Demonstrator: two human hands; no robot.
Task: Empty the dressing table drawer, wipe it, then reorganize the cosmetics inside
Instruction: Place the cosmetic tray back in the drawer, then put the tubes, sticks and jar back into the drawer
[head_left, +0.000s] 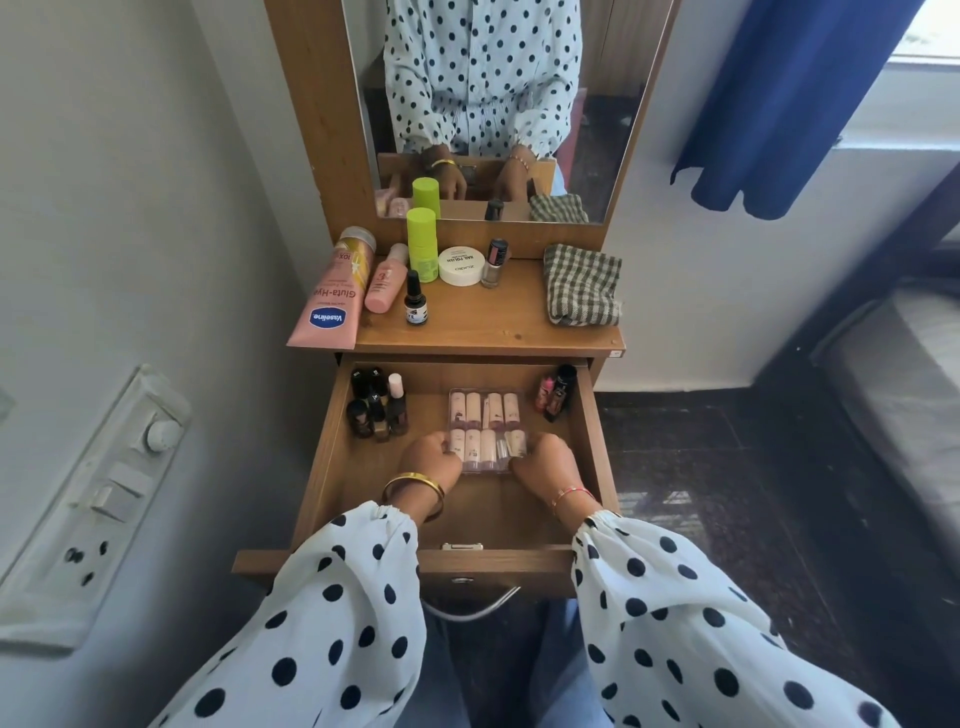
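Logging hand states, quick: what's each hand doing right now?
Left hand: grips the left end of the clear tray.
Right hand: grips the tray's right end.

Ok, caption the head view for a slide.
Both hands, left and right, grip a clear tray of small bottles in the open drawer.

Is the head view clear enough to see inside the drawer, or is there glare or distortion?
Head view: drawer evenly lit, no glare; clear case and both hands sharp. Wide-angle bending at the edges; switch panel looks warped; window overexposed.
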